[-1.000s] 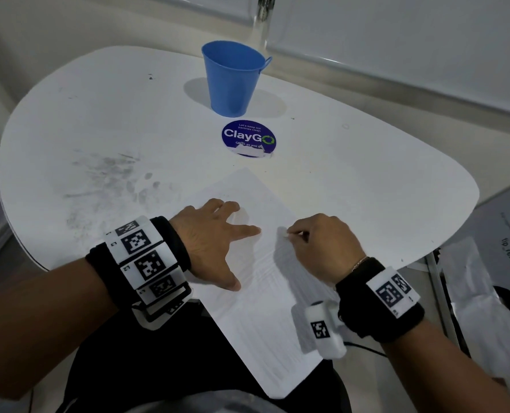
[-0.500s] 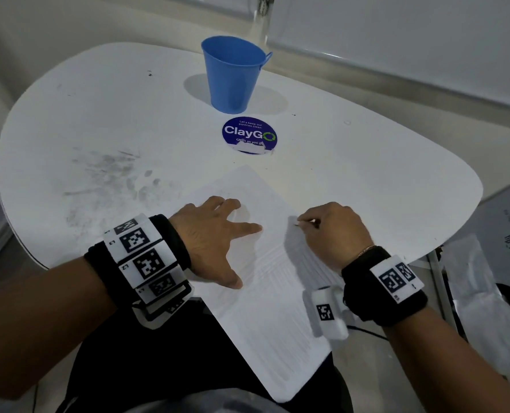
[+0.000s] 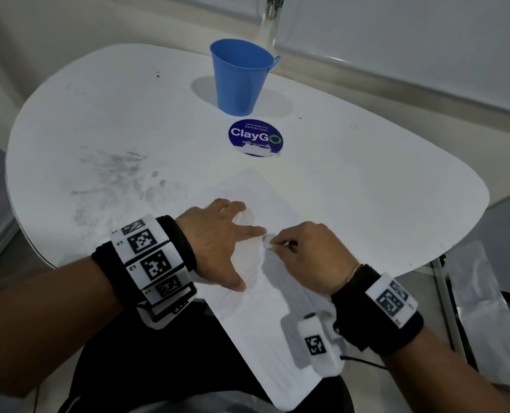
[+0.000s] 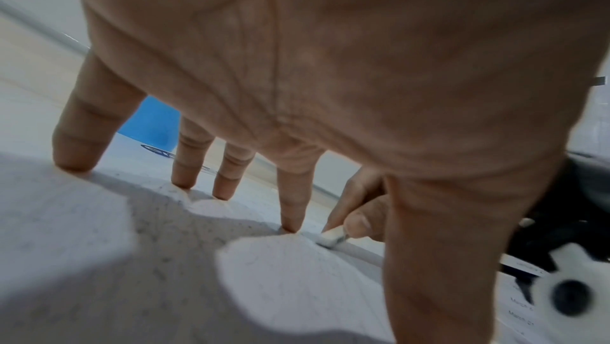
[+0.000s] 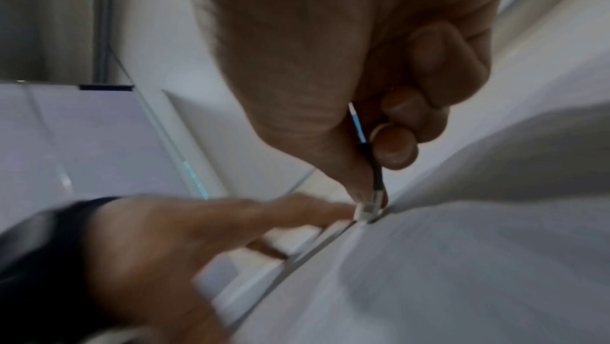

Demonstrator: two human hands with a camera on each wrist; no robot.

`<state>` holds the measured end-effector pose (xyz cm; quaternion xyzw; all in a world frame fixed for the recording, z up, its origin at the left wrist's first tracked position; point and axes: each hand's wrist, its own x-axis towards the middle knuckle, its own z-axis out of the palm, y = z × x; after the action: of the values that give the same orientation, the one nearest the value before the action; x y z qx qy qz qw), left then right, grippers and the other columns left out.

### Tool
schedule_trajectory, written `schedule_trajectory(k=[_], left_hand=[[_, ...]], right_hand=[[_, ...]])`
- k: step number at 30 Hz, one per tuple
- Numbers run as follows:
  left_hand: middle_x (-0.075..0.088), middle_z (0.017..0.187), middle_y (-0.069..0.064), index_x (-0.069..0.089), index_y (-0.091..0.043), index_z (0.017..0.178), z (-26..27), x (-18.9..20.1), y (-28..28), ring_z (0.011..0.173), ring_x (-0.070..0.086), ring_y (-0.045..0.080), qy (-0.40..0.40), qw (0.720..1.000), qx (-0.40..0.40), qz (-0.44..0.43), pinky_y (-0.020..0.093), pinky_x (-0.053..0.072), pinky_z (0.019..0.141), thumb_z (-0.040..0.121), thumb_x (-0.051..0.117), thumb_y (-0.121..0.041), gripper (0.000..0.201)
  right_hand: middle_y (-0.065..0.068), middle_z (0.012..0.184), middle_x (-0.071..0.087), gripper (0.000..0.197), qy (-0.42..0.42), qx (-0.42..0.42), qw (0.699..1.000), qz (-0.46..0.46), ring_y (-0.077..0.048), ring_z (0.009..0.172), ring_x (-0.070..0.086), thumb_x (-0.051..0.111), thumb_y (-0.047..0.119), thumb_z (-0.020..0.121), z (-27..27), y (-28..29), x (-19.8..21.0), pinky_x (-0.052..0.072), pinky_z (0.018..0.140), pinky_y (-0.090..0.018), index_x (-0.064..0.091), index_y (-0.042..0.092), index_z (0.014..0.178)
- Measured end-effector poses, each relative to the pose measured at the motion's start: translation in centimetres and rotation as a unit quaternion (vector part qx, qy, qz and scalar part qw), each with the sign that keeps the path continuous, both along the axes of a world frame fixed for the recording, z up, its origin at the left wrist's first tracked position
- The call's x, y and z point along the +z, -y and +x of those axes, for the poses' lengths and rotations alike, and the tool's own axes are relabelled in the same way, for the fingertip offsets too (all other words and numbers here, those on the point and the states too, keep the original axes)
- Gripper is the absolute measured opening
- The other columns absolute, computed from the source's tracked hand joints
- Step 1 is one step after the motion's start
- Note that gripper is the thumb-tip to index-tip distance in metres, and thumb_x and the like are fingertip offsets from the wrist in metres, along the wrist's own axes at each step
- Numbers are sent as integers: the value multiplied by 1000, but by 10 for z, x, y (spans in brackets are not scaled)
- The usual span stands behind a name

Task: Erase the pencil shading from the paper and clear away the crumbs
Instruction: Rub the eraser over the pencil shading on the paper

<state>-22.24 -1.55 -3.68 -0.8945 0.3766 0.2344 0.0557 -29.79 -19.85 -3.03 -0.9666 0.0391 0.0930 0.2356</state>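
A white sheet of paper [image 3: 265,299] lies at the near edge of the white table [image 3: 366,189], its lower part hanging past the rim. My left hand [image 3: 221,236] presses flat on the sheet with straight, spread fingers [image 4: 290,208]. My right hand [image 3: 304,254] pinches a small white eraser [image 3: 267,245] between thumb and fingertips. The eraser [image 4: 332,237] touches the paper just right of the left index fingertip. In the right wrist view the eraser [image 5: 368,211] sits at the thumb tip, on the sheet [image 5: 462,271]. No pencil shading or crumbs can be made out.
A blue metal bucket [image 3: 241,76] stands at the back of the table, with a round blue ClayGo sticker [image 3: 255,138] in front of it. Grey smudges [image 3: 113,180] mark the table's left side. Plastic-wrapped papers [image 3: 492,287] lie on the floor at the right.
My right hand with the eraser has slid left across the paper, from further right to right beside the left index fingertip. The left hand has stayed pressed in place.
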Motion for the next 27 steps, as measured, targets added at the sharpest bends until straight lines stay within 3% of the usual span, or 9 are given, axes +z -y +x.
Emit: schedule_trajectory(k=[4,6,9,13,17,21,25,27], left_hand=[[-10,166,-8,0,-57,153,-1,0,-2,153,-7,16,0,1000,3,-6,40,32,113,76,60,-78,100],[-10,166,-7,0,-57,154,-1,-1,-1,153,-8,17,-1,1000,2,-5,40,31,113,76,60,-78,100],[-11,166,-8,-1,-55,154,0,1,0,153,-8,17,-6,1000,1,1,41,32,114,77,60,-78,101],[-11,166,-8,-1,-57,153,0,1,-1,153,-9,17,-9,1000,3,2,41,32,113,77,60,-78,100],[-12,166,-9,-1,-57,153,0,0,-1,153,-10,16,-8,1000,1,0,41,33,113,76,60,-78,101],[-12,166,-10,0,-57,154,-1,1,-2,153,-11,14,-19,1000,9,-5,41,34,115,77,62,-76,100],[-13,166,-9,0,-57,154,0,1,-2,154,-11,14,-16,1000,10,-5,41,33,116,77,62,-76,100],[-13,166,-9,0,-56,154,0,2,-1,154,-12,15,-18,1000,7,-2,42,33,116,78,62,-76,100]], right_hand=[[8,95,76,21,31,-84,996,-17,-18,86,67,57,22,95,11,21,0,54,79,-32,78,23,95],[3,87,75,22,28,-50,998,-31,-20,80,67,55,21,94,5,10,-3,55,76,-35,77,19,92],[6,89,76,20,-1,9,1000,-5,-16,82,68,58,24,94,-4,-5,0,55,77,-34,77,21,96],[7,92,76,21,21,-79,997,-13,-18,83,67,57,23,94,10,15,3,55,78,-33,78,24,94],[7,89,75,20,-6,3,999,-33,-18,83,67,56,24,93,-4,-5,4,53,76,-31,76,24,96],[9,97,75,21,-6,-45,997,-63,-20,93,66,56,26,94,6,12,8,54,82,-34,76,26,98],[3,81,72,22,6,-8,996,-91,-25,79,65,53,24,92,1,2,2,55,73,-38,73,19,87],[3,83,73,21,-5,15,997,-78,-24,81,65,53,24,92,-3,-4,2,54,74,-37,73,20,89]])
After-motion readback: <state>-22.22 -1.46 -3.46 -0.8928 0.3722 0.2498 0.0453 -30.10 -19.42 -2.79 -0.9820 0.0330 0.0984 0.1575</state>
